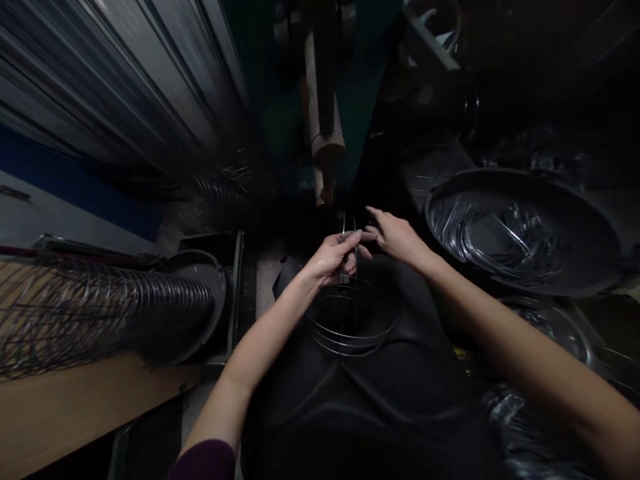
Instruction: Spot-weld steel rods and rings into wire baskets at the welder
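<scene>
My left hand [337,259] is closed, thumb and fingers pinched round thin upright wires at the centre of the view. A round wire frame [353,345] with several thin rings hangs just below that hand, over the dark apron [345,407]. My right hand [395,233] is to the right, its fingers apart, with a fingertip close to the left hand's fingers. Whether it touches the wire cannot be made out. Above both hands, the pale end of a machine arm [327,143] points down.
A long stack of wire rings [115,300] lies at the left, reaching into a grey round tub [217,293]. At the right, a large grey basin [595,233] holds bent metal wires [465,233]. More shiny wire pieces [525,427] are at the lower right.
</scene>
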`<state>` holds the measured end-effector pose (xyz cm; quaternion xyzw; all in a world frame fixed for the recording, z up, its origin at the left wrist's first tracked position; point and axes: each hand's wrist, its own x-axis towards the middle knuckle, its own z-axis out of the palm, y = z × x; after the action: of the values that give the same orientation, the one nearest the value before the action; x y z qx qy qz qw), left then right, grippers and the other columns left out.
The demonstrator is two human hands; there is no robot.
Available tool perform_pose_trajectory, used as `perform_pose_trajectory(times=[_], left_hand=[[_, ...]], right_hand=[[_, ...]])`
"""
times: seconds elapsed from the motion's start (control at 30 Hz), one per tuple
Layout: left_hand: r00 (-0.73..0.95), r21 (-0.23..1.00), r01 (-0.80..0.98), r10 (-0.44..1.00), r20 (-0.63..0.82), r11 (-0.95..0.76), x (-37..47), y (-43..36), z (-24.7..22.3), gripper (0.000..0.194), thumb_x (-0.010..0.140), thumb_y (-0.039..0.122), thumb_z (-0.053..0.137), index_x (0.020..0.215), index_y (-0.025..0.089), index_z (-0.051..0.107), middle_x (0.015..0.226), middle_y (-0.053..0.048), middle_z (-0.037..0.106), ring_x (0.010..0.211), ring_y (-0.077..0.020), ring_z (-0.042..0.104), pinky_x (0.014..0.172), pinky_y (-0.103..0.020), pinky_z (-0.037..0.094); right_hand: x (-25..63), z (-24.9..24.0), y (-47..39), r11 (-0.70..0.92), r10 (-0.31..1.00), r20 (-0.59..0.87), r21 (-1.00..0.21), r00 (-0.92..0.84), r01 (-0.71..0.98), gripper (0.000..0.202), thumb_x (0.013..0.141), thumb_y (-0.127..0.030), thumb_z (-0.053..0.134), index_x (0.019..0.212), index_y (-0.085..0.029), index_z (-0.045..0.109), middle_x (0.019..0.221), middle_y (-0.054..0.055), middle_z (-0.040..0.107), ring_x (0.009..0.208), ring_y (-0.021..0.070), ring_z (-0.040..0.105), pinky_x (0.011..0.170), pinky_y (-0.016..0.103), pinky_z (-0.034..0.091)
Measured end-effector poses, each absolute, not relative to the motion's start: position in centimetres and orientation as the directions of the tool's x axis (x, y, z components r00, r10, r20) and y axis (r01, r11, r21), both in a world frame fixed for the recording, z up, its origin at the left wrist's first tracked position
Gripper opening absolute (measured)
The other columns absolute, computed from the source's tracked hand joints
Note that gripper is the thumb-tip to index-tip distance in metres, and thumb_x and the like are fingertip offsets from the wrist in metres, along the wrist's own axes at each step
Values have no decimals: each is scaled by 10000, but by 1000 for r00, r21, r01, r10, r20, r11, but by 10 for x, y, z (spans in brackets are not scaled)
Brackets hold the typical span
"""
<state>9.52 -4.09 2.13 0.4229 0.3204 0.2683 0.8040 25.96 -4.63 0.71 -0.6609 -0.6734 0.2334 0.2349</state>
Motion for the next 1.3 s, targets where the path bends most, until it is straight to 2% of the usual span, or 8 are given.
perform_pose_trajectory(times=[0.13, 0.3, 0.47, 0.57, 0.73, 0.87, 1.07, 1.3], left_hand=[[677, 825, -136, 659, -326, 548, 98, -33, 13, 279, 885, 311, 528, 1062, 122, 630, 772, -38, 659, 490, -35, 565, 473, -136, 422], [741, 888, -38, 609, -282, 457, 100, -31, 21, 369, 907, 361, 467, 1169, 120, 565, 894, -79, 663, 461, -40, 532, 461, -174, 437], [669, 981, 171, 742, -51, -87, 33, -77, 29, 457, 897, 385, 463, 1314, 199, 445, 1124, -93, 602, 935, -186, 623, 833, -333, 500], [786, 736, 384, 615, 56, -558, -9, -126, -10, 671, 802, 329, 589, 1402, 240, 304, 1353, -122, 440, 1273, -309, 381, 1040, -513, 319], [708, 403, 490, 623, 333, -773, -6, -145, -75, 643, 741, 267, 566, 1349, 220, 362, 1076, -100, 554, 1002, -272, 504, 951, -509, 342], [661, 470, 447, 635, 400, -761, 16, -100, -55, 778, 671, 278, 567, 1377, 156, 265, 1053, -109, 555, 920, -262, 511, 840, -440, 393], [343, 527, 221, 572, 745, -820, 28, -46, -31, 621, 635, 249, 599, 1186, 231, 314, 1023, -55, 540, 933, -226, 565, 926, -495, 366], [255, 516, 218, 559, 789, -828, 45, -2, -33, 645, 596, 202, 623, 1160, 232, 310, 990, -53, 529, 887, -224, 560, 785, -427, 454]], right_hand=[[246, 11, -114, -175, 939, -265, -916, -217, 361, 402, 837, -479, 492, 1043, -160, 626, 929, 91, 671, 869, 248, 629, 751, 368, 502], [210, 9, -131, -454, 846, -466, -884, -260, 108, 446, 737, -584, 601, 704, -139, 592, 516, 18, 557, 461, 123, 505, 489, 258, 422], [206, 21, -115, -482, 835, -482, -873, -265, 72, 430, 684, -544, 684, 775, -132, 599, 582, 20, 592, 425, 83, 464, 407, 210, 343], [204, 29, -122, -446, 886, -442, -895, -139, -1, 408, 694, -503, 700, 869, -154, 584, 691, 15, 614, 412, 58, 438, 387, 197, 341], [190, 26, -130, -396, 917, -394, -918, -57, -14, 409, 667, -476, 737, 874, -184, 538, 544, -64, 483, 366, 56, 368, 338, 190, 305], [189, 28, -105, -312, 948, -313, -950, 53, -26, 415, 620, -470, 771, 790, -177, 531, 533, -64, 448, 401, 53, 365, 350, 178, 276], [201, 43, -48, -270, 959, -279, -953, 51, -137, 439, 607, -479, 766, 796, -189, 496, 510, -95, 384, 365, 25, 245, 335, 171, 185], [212, 42, -2, -244, 967, -252, -959, 39, -141, 414, 612, -456, 746, 774, -201, 463, 510, -103, 346, 379, 22, 212, 351, 161, 164]])
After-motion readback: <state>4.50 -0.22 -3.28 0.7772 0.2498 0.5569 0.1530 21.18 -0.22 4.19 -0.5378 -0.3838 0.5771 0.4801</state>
